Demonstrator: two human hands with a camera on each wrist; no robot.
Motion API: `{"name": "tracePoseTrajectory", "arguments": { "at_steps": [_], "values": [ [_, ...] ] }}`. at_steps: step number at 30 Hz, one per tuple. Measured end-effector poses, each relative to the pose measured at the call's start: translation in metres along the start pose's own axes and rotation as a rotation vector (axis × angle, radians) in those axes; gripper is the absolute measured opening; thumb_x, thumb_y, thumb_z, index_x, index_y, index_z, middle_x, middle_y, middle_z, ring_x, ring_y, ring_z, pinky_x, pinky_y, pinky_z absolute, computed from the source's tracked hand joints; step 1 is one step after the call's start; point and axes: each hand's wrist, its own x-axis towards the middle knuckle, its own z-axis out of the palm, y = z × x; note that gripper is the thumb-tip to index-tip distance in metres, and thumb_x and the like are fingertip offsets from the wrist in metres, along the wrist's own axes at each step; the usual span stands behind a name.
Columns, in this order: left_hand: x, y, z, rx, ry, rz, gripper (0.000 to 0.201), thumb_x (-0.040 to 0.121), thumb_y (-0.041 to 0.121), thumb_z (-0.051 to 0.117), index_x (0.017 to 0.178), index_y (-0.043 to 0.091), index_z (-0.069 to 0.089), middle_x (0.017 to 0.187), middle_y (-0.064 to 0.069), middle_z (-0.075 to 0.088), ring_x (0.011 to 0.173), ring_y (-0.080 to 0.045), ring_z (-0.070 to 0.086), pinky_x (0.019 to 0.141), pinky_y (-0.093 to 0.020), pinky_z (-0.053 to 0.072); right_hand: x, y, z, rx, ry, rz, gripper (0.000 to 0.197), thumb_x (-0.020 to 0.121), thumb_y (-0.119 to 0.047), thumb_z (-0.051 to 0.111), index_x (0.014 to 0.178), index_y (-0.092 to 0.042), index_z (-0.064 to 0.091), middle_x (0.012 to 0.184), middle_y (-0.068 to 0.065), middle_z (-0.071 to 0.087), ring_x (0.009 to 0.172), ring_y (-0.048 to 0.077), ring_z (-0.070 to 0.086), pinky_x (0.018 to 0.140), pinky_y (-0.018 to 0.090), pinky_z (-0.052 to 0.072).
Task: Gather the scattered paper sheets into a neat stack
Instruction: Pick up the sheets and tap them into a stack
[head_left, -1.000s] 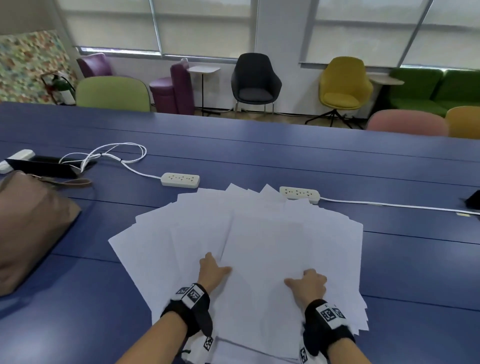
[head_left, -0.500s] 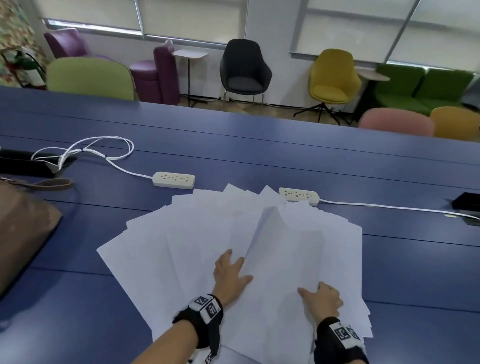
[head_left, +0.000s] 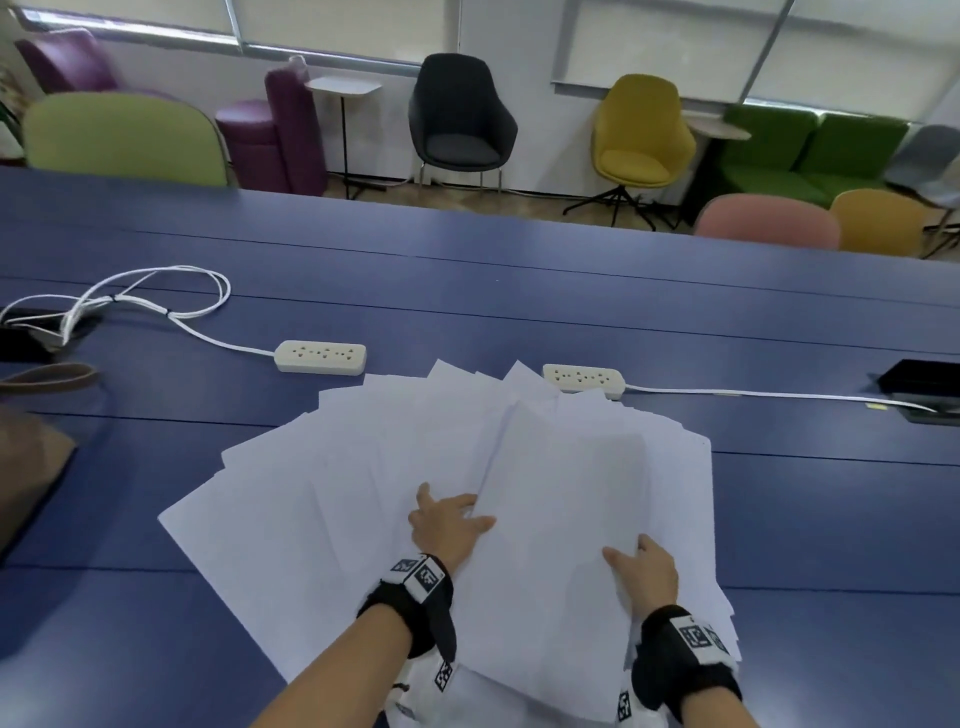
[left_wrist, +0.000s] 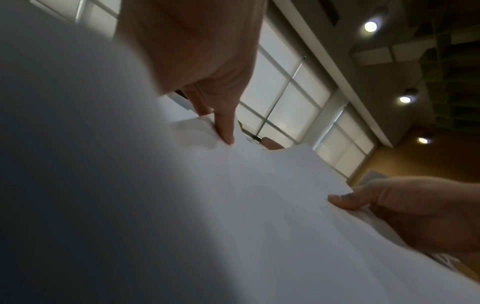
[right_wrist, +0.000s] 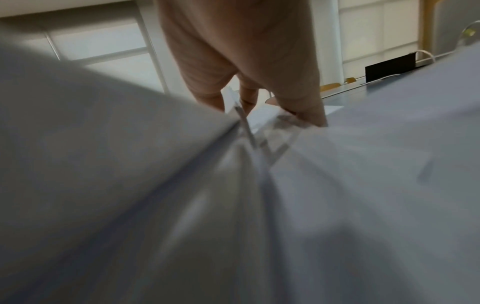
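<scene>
— Where are our paper sheets (head_left: 332, 499)?
— Fanned across the blue desk (head_left: 519, 291).
— Our hands?
— Our left hand (head_left: 447, 525) presses them, fingers flat; our right hand (head_left: 647, 571) pinches the top sheets' edge.

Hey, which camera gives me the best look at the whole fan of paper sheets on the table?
The head view: it shows the paper sheets fanned across the blue table, with both hands on them. The left wrist view shows only a near stretch of paper; the right wrist view shows blurred, close-up sheet edges.
</scene>
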Motion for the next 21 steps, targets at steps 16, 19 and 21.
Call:
{"name": "tracePoseTrajectory", "arguments": {
  "at_steps": [16, 19, 21],
  "values": [
    [-0.006, -0.027, -0.006, -0.044, 0.116, -0.032, 0.043, 0.082, 0.045, 0.064, 0.118, 0.022, 0.063, 0.153, -0.004, 0.015, 0.134, -0.032, 0.020, 0.109, -0.039, 0.024, -0.013, -0.024, -0.011, 0.441, -0.391, -0.143, 0.034, 0.077, 0.010, 0.066, 0.109, 0.000, 0.058, 0.100, 0.015, 0.068, 0.084, 0.028, 0.066, 0.065, 0.028, 0.056],
    [-0.010, -0.032, -0.002, -0.019, 0.124, 0.041, 0.041, 0.084, 0.043, 0.062, 0.118, 0.020, 0.061, 0.148, 0.000, 0.024, 0.130, -0.027, 0.024, 0.105, -0.037, 0.025, -0.016, -0.024, -0.002, 0.356, -0.329, -0.168, 0.036, 0.074, 0.006, 0.067, 0.109, -0.002, 0.061, 0.100, 0.015, 0.069, 0.085, 0.030, 0.066, 0.071, 0.035, 0.058],
    [-0.013, -0.035, 0.000, -0.013, 0.117, 0.096, 0.040, 0.084, 0.041, 0.061, 0.119, 0.021, 0.059, 0.145, 0.002, 0.028, 0.129, -0.024, 0.026, 0.104, -0.036, 0.024, -0.021, -0.023, -0.001, 0.391, -0.282, -0.201, 0.035, 0.074, 0.006, 0.064, 0.108, -0.002, 0.064, 0.098, 0.015, 0.070, 0.089, 0.033, 0.066, 0.080, 0.043, 0.056]
  ]
}}
